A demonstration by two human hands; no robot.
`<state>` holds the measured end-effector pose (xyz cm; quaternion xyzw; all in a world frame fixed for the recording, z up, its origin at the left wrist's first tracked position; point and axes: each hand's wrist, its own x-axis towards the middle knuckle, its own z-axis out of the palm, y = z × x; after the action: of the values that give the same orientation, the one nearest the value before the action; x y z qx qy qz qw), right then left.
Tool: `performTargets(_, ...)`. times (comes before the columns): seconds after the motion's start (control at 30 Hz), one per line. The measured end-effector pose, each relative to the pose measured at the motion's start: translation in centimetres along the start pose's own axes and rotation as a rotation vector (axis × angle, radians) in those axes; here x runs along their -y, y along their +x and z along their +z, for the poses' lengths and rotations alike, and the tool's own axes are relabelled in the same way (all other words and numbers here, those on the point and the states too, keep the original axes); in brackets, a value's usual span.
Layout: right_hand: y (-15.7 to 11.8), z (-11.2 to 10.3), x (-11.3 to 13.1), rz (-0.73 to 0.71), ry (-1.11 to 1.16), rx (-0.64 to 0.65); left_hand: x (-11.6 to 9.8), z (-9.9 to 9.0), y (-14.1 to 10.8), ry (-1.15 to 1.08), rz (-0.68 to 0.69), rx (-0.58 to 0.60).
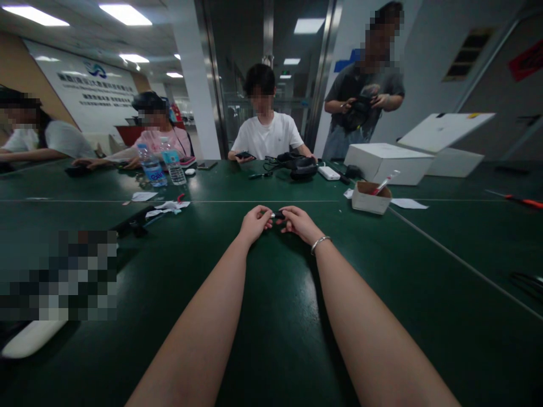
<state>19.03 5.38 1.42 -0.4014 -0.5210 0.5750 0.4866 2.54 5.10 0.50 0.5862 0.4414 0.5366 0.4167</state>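
Note:
Out over the green table [271, 316], my two hands meet at a small, short black object with a silver end [278, 215], whose kind is too small to make out. My left hand [255, 224] pinches its silver end between thumb and fingers. The black end sits in the fingertips of my right hand [302, 224], with a silver bangle [320, 244] around that wrist. Both hands are closed, fingers curled, close above the tabletop. Fingers cover part of the object.
An open-topped small box [371, 202] holding a stick-like item stands to the right, before white boxes [388, 164]. Black cabled gear [302, 166] lies ahead near a seated person. Two bottles [153, 167] and paper scraps [167, 209] are on the left. Other people sit or stand around.

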Motion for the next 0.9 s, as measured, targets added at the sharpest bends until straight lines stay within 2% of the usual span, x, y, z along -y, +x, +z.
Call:
performTargets(0.13, 0.07, -0.11, -0.11, -0.003, 0.004, -0.024, 0.11, -0.08, 0.05, 0.001, -0.018, 0.043)
performTargets(0.37, -0.01, -0.05, -0.05, -0.005, 0.003, -0.011, 0.55, -0.36, 0.29, 0.054, 0.013, -0.020)
performTargets(0.6, -0.11, 0.03, 0.12, 0.014, -0.003, -0.044, 0.36, -0.41, 0.10, 0.078, 0.036, 0.041)
performTargets(0.77, -0.13, 0.03, 0.17, 0.013, -0.008, -0.041, 0.60, -0.22, 0.36, 0.007, -0.022, 0.000)
performTargets(0.9, -0.11, 0.00, 0.14, 0.017, -0.006, -0.036, 0.65, -0.34, 0.33, 0.020, 0.017, -0.002)
